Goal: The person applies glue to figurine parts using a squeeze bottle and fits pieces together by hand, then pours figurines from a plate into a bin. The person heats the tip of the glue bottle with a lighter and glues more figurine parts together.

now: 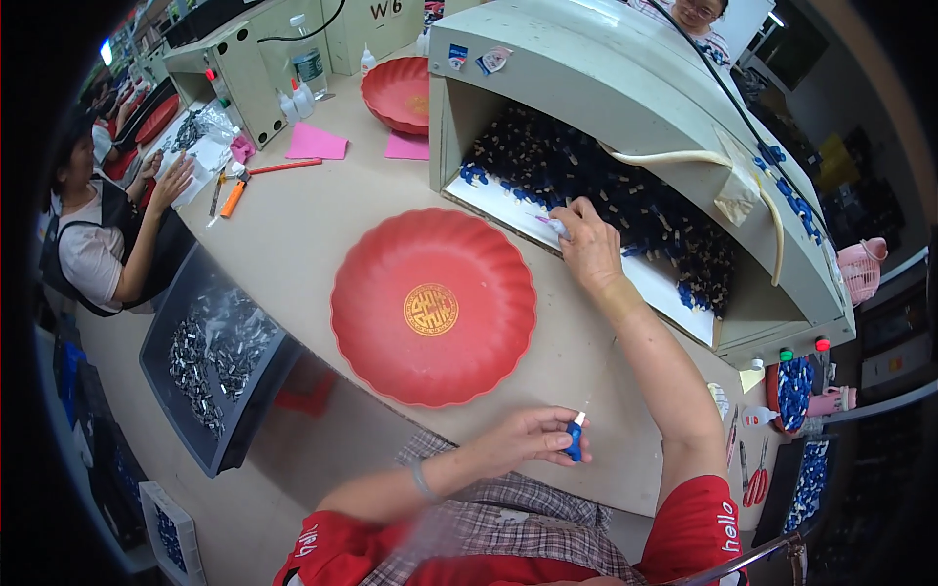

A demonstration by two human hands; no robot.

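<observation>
My left hand [518, 441] pinches a small blue piece with a white tip [575, 438] above the near edge of the table. My right hand [592, 244] reaches to the front of a pale metal cabinet [625, 73], its fingers closed round a small white dropper bottle with a thin purple tip [554, 226]. The bottle's tip points left, over the white ledge [503, 203] of the cabinet's opening. Behind that ledge lies a heap of small dark blue pieces [606, 186]. A wide red scalloped plate [381, 342] with a gold emblem sits left of my hands.
A grey bin [220, 459] of small shiny metal parts stands left of the table. Another person [98, 234] works at the far left; one more stands behind the cabinet. Red-handled scissors [757, 484] lie at right, near a tray of blue pieces [809, 479]. A red bowl [379, 86] sits beyond.
</observation>
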